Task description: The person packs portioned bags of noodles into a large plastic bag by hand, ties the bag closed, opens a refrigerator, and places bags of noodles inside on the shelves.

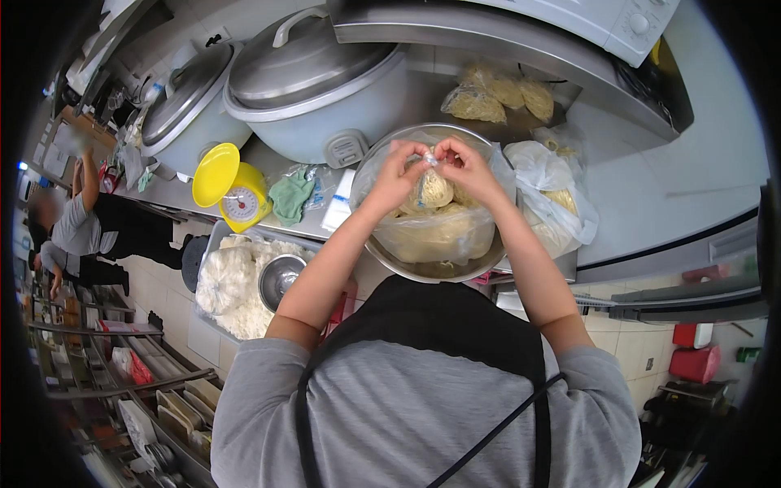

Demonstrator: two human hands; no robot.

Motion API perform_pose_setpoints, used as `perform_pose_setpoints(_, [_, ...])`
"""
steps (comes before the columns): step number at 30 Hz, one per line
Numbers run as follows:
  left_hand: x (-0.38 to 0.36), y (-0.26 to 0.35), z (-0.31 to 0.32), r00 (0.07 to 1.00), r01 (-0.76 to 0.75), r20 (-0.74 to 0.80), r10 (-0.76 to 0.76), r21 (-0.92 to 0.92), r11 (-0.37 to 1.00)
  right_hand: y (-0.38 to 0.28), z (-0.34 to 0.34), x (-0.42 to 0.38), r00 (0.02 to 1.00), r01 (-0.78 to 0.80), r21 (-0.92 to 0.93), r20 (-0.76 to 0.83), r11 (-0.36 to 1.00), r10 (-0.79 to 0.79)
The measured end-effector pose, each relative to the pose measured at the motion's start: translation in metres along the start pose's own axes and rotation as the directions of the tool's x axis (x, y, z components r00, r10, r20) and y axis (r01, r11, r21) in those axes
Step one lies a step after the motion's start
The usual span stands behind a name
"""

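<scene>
Grey shirt (pixel 423 407) partly covered by black apron (pixel 431 321)
A noodle bag (pixel 437 192) is pinched at its neck by the left hand (pixel 404 174) and right hand (pixel 469 167), over a steel bowl (pixel 390 259).

At the frame's centre, the small bag (pixel 437 193) is thin, clear, shiny plastic; the big bowl (pixel 443 273) around it is smooth, glossy metal. Upper left, the pot lid (pixel 305 77) is smooth, shiny metal. Left of centre, the towel (pixel 291 198) is matt cloth and the scale (pixel 218 177) looks like glossy plastic. Below, the apron (pixel 423 317) is matt cloth.
</scene>
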State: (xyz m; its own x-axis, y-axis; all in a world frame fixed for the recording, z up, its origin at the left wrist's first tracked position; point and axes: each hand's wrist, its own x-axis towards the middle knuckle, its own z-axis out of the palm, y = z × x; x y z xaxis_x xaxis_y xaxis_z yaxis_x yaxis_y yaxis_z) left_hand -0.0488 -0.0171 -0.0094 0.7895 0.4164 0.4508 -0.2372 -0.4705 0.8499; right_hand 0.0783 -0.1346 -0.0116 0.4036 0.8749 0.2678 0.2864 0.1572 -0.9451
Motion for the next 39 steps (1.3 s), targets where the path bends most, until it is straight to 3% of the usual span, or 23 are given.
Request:
perform_pose_setpoints(1, [0.0, 0.001, 0.001, 1.0, 0.001, 0.003, -0.001, 0.0, 1.0, -0.003, 0.003, 0.001, 1.0, 0.012, -0.033, -0.021, 0.999, -0.013])
perform_pose_setpoints(3, [0.001, 0.005, 0.005, 0.989, 0.039, -0.15, 0.001, 0.262, 0.964, 0.001, 0.012, 0.001, 0.992, 0.077, -0.102, -0.092, 0.992, -0.086])
perform_pose_setpoints(4, [0.002, 0.006, 0.007, 0.989, 0.038, -0.148, 0.002, 0.263, 0.964, 0.002, 0.015, 0.002, 0.974, 0.137, -0.176, -0.155, 0.975, -0.165])
perform_pose_setpoints(7, [0.005, 0.007, 0.011, 0.963, 0.116, -0.266, -0.035, 0.298, 0.948, -0.014, 0.016, -0.004, 0.965, 0.183, -0.339, -0.117, 0.923, -0.234])
perform_pose_setpoints(9, [0.011, 0.003, 0.008, 0.958, 0.181, -0.247, -0.144, 0.134, 0.974, -0.021, 0.011, -0.001, 0.948, 0.218, -0.421, -0.123, 0.88, -0.294])
perform_pose_setpoints(11, [0.014, 0.003, 0.003, 0.966, 0.176, -0.205, -0.157, 0.076, 0.981, -0.026, 0.006, -0.001, 0.928, 0.247, -0.499, -0.124, 0.831, -0.35])
perform_pose_setpoints(13, [0.018, 0.008, 0.0, 0.973, 0.168, -0.161, -0.164, 0.017, 0.986, -0.03, 0.001, 0.0, 0.906, 0.302, -0.748, 0.033, 0.591, -0.421])
perform_pose_setpoints(16, [0.022, 0.01, -0.006, 0.98, 0.196, -0.033, -0.197, -0.046, 0.98, -0.031, -0.006, 0.002, 0.93, 0.297, -0.825, 0.135, 0.481, -0.342])
perform_pose_setpoints(17, [0.025, 0.005, -0.012, 0.976, 0.217, 0.025, -0.216, -0.049, 0.975, -0.029, -0.007, 0.001, 0.93, 0.298, -0.824, 0.137, 0.482, -0.341])
perform_pose_setpoints(19, [0.029, -0.005, -0.026, 0.969, 0.236, 0.081, -0.232, -0.05, 0.97, -0.027, -0.007, 0.001, 0.954, 0.237, -0.757, 0.063, 0.61, -0.292])
perform_pose_setpoints(20, [0.029, -0.013, -0.036, 0.982, 0.182, 0.009, -0.191, 0.257, 0.949, -0.03, -0.011, 0.004, 0.954, 0.239, -0.757, 0.065, 0.609, -0.294])
perform_pose_setpoints(21, [0.029, -0.019, -0.04, 0.99, 0.135, -0.05, -0.129, 0.541, 0.83, -0.037, -0.018, 0.009, 0.979, 0.152, -0.658, -0.001, 0.738, -0.203])
perform_pose_setpoints(22, [0.022, -0.02, -0.039, 0.996, 0.082, -0.082, -0.028, 0.782, 0.618, -0.044, -0.023, 0.016, 0.993, 0.058, -0.538, -0.052, 0.841, -0.102])
perform_pose_setpoints(23, [0.017, -0.025, -0.035, 0.996, 0.085, -0.086, -0.028, 0.782, 0.617, -0.049, -0.025, 0.023, 0.994, 0.061, -0.538, -0.048, 0.841, -0.103])
perform_pose_setpoints(25, [0.007, -0.041, -0.027, 0.991, 0.113, -0.087, -0.103, 0.953, 0.283, -0.063, -0.027, 0.038, 0.968, 0.208, -0.47, -0.028, 0.858, -0.25])
perform_pose_setpoints(29, [0.039, -0.077, -0.051, 0.981, 0.123, -0.056, -0.184, 0.919, 0.374, -0.068, -0.021, 0.063, 0.971, 0.239, -0.521, 0.106, 0.819, -0.216])
perform_pose_setpoints(31, [0.06, -0.078, -0.06, 0.976, 0.186, -0.044, -0.211, 0.668, 0.721, -0.059, -0.001, 0.065, 0.961, 0.274, -0.65, 0.202, 0.709, -0.186])
perform_pose_setpoints(32, [0.064, -0.071, -0.059, 0.978, 0.177, -0.036, -0.206, 0.667, 0.724, -0.041, 0.009, 0.061, 0.921, 0.39, -0.693, 0.304, 0.607, -0.245])
perform_pose_setpoints(33, [0.067, -0.059, -0.057, 0.97, 0.23, -0.063, -0.233, 0.543, 0.808, -0.024, 0.023, 0.058, 0.955, 0.192, -0.779, 0.288, 0.597, 0.068])
perform_pose_setpoints(34, [0.068, -0.05, -0.055, 0.96, 0.276, -0.083, -0.266, 0.405, 0.871, 0.018, 0.035, 0.051, 0.914, 0.366, -0.846, 0.404, 0.388, 0.02])
perform_pose_setpoints(36, [0.065, -0.043, -0.051, 0.973, 0.219, -0.035, -0.227, 0.433, 0.874, 0.069, 0.052, 0.043, 0.974, 0.138, -0.935, 0.188, 0.327, 0.128])
perform_pose_setpoints(37, [0.063, -0.038, -0.05, 0.982, 0.172, -0.004, -0.191, 0.459, 0.872, 0.059, 0.043, 0.047, 0.976, 0.13, -0.938, 0.178, 0.321, 0.125])
perform_pose_setpoints(39, [0.056, -0.026, -0.049, 0.985, 0.118, 0.052, -0.162, 0.476, 0.872, 0.04, 0.024, 0.059, 0.881, 0.141, -0.857, 0.338, 0.496, 0.332])
